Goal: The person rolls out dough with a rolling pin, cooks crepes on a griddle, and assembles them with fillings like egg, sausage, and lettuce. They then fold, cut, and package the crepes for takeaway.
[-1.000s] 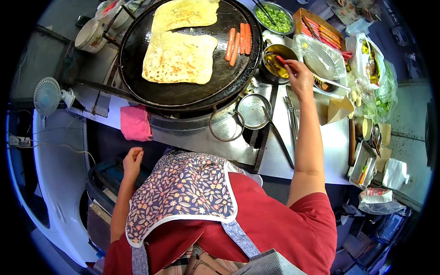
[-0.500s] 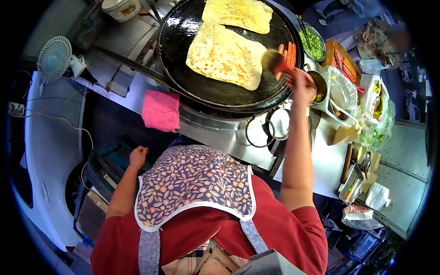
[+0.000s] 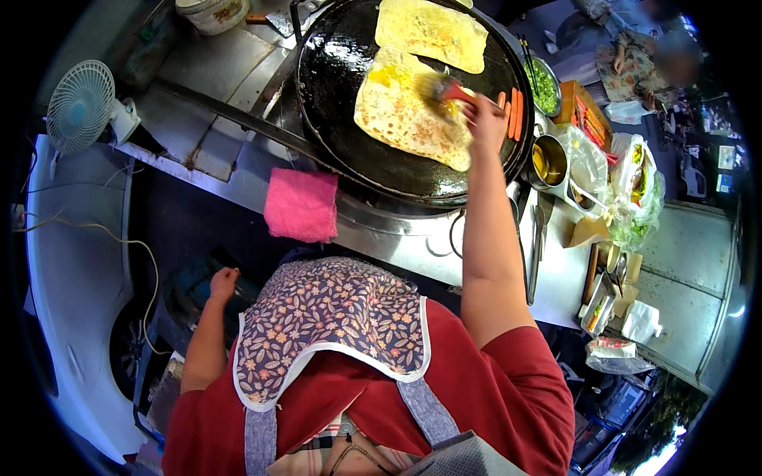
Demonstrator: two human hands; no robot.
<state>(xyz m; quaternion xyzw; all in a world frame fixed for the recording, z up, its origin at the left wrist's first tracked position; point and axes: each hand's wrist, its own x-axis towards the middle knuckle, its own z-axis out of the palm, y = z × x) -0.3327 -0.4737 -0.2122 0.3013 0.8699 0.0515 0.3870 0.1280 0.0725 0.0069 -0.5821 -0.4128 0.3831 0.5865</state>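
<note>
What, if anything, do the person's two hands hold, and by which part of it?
The right hand holds a brush, blurred, by its red handle. No held thing shows in the left hand.

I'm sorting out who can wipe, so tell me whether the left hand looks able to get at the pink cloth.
Probably yes: the left hand appears empty, and nothing visible stands between it and the pink cloth at the counter's near edge.

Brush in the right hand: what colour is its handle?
The brush handle is red; head view shows it best.
</note>
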